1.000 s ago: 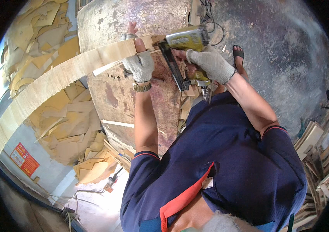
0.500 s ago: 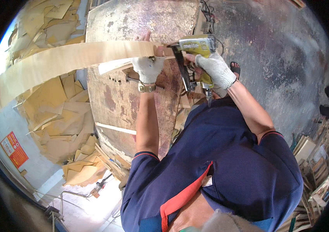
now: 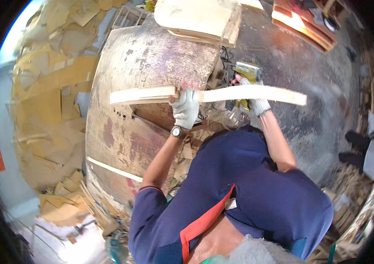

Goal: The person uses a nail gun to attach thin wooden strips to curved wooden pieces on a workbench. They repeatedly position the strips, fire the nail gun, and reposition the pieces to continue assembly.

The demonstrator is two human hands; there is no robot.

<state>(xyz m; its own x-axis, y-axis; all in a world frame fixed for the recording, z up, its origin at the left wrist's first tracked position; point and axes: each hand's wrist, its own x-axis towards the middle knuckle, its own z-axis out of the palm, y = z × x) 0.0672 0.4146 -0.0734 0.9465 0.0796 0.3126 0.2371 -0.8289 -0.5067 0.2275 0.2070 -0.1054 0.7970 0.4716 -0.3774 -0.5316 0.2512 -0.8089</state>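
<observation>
A pale curved wooden strip (image 3: 257,92) reaches rightward from my left hand (image 3: 185,109), passing in front of my right hand. The white-gloved left fingers are closed around the strip's left end, above the worn workbench (image 3: 121,127). Just left of that hand lies a shorter stack of curved wooden pieces (image 3: 140,95). My right hand (image 3: 258,107), gloved too, is wrapped round a yellow-green air nail gun (image 3: 249,70); the strip hides part of hand and tool. The nail gun is apart from the stack.
A pile of cut wooden boards (image 3: 198,20) stands at the bench's far end. Reddish-brown boards (image 3: 303,26) lie far right on the floor. Yellowish sheet offcuts (image 3: 41,119) heap up on the left. Scrap wood (image 3: 349,193) lies at the lower right.
The long curved strip has swung from the left side to the right, across my right hand. The nail gun has moved a little right and down, away from the work.
</observation>
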